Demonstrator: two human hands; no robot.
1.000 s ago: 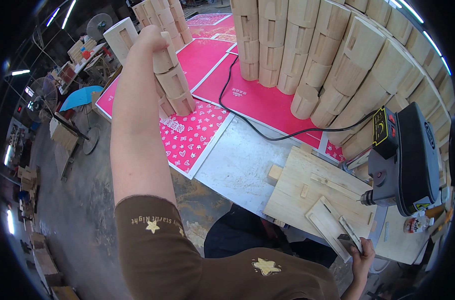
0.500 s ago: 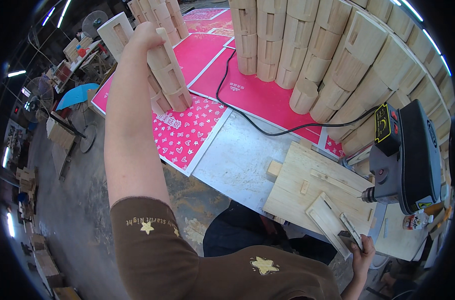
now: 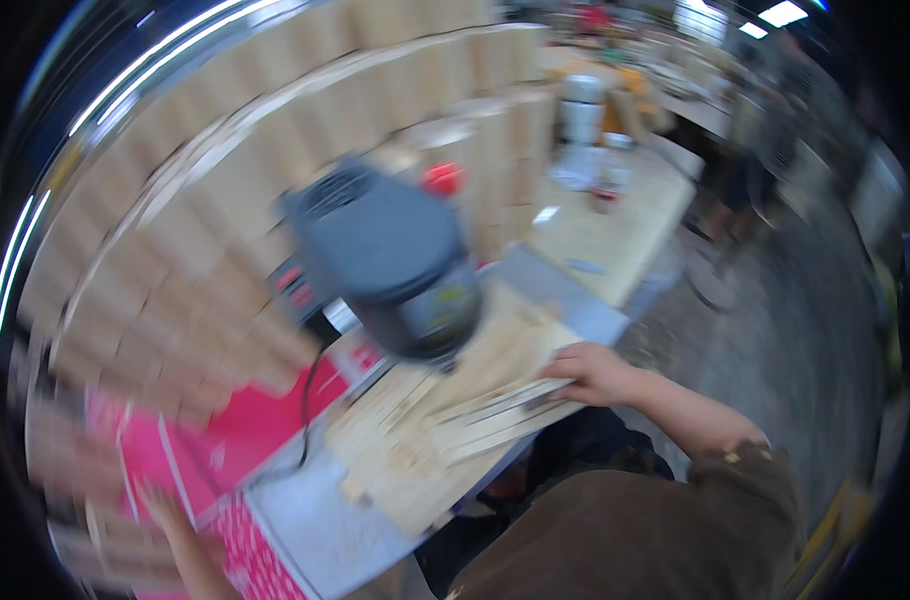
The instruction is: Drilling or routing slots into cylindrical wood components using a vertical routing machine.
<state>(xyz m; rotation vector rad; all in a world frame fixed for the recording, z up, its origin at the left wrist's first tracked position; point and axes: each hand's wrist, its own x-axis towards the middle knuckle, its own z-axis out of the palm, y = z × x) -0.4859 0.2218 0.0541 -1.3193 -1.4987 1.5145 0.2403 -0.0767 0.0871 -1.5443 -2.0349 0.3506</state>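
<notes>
The picture is smeared by motion. My right hand (image 3: 590,372) grips the near right end of a narrow wooden strip (image 3: 500,412), part of a fixture on a pale wooden board (image 3: 380,435). A small dark part shows under its fingers. Above the board stands a dark grey bench drill (image 3: 385,245), its head hiding part of the board. At the lower left my left hand (image 3: 158,503) reaches over the pink sheet, beside pale wooden blocks (image 3: 100,535). Blur hides whether its fingers touch a block.
Tall rows of stacked wooden blocks (image 3: 215,220) stand behind the drill. A black cable (image 3: 307,420) crosses the pink covering (image 3: 240,425). Bottles (image 3: 611,170) stand on a pale side table (image 3: 645,220) at the right. Another person (image 3: 750,150) is farther off.
My view has swung to the right, bringing the drill to the middle. My left hand, earlier on a stacked wooden block, now shows lower at the left. My right hand stays at the strip.
</notes>
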